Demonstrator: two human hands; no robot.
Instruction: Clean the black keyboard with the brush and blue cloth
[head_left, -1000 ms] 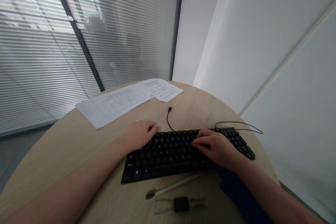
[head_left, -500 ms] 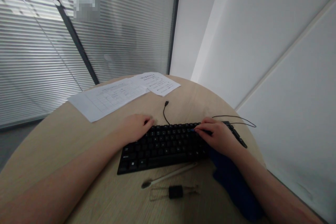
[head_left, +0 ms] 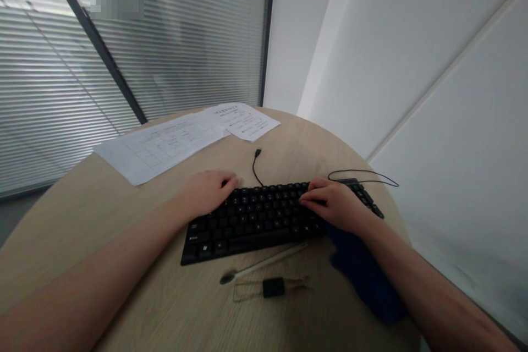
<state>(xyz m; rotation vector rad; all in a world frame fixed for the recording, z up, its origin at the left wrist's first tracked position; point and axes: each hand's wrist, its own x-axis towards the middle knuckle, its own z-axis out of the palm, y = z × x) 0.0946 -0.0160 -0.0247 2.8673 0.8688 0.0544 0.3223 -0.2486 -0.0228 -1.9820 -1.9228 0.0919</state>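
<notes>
A black keyboard (head_left: 251, 217) lies at a slant on the round wooden table. My left hand (head_left: 212, 190) grips its far left corner, thumb on the top and the other fingers partly hidden. Over the keys at the right, my right hand (head_left: 330, 202) pinches a dark blue cloth (head_left: 367, 275); only a bit of it shows at the fingertips. The rest of the cloth trails under my right wrist onto the table. In front of the keyboard lie a thin brush (head_left: 264, 264) with a pale handle and dark head, and a wire keycap puller (head_left: 273, 287) with a black middle.
Behind the keyboard the cable's plug end (head_left: 257, 153) lies on the table (head_left: 305, 148), and a loop of cable (head_left: 383, 177) sticks out at the right. Printed sheets (head_left: 165, 146) lie at the far left. A window with blinds (head_left: 198, 38) and a white wall (head_left: 412, 66) stand beyond.
My right fingertips have moved slightly left and nearer over the keys, and less blue cloth shows at them. My left hand stays put. The whole view has shifted a little.
</notes>
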